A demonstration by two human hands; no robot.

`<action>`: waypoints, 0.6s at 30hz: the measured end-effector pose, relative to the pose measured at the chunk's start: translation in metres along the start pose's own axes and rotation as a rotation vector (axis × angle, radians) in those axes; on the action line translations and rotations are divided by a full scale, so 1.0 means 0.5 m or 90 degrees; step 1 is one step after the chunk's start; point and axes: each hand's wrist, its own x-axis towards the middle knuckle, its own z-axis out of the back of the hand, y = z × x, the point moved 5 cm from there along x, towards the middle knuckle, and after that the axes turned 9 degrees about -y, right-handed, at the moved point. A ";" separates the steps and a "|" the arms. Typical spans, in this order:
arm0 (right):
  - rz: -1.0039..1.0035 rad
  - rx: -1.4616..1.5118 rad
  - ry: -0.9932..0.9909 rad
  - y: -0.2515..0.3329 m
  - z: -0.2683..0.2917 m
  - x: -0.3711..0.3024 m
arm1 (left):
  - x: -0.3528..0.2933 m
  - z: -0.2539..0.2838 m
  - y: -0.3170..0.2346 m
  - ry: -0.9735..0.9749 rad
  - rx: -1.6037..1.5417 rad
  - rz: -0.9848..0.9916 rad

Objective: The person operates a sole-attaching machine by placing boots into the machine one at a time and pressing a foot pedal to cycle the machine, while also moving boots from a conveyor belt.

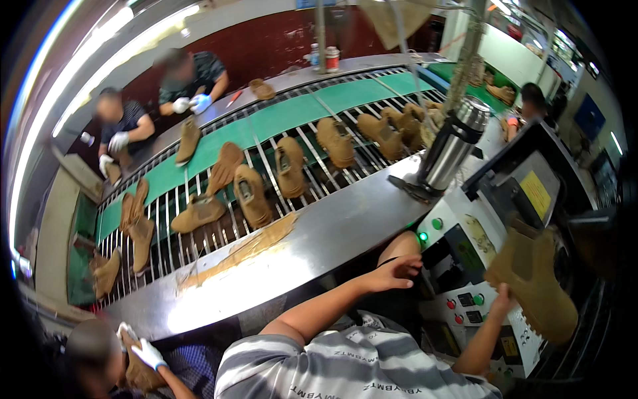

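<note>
My right hand grips a tan ankle boot by its edge, holding it in front of the machine at the right. The boot hangs tilted, its ribbed sole edge toward my wrist. My left hand is empty, its fingers loosely bent and apart, just left of the machine's white control panel. A lit green button sits on that panel near my left fingertips. Red and green buttons lie on the panel's lower part, beside my right forearm.
Beyond a steel ledge, a roller conveyor carries several tan shoes and a green belt. On the ledge stand a steel thermos and a dark hand tool. People sit across the conveyor, at far right and at lower left, where one holds a shoe.
</note>
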 end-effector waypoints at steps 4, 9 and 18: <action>-0.035 0.261 0.477 0.255 -0.455 -0.221 | -0.060 0.007 -0.176 -0.045 -0.059 -0.258; -0.090 0.126 0.822 0.375 -0.692 -0.376 | -0.344 0.159 -0.245 -0.369 -0.346 -0.284; 0.033 -0.158 0.927 0.238 -0.754 -0.487 | -0.867 0.262 -0.153 -1.202 0.157 -0.296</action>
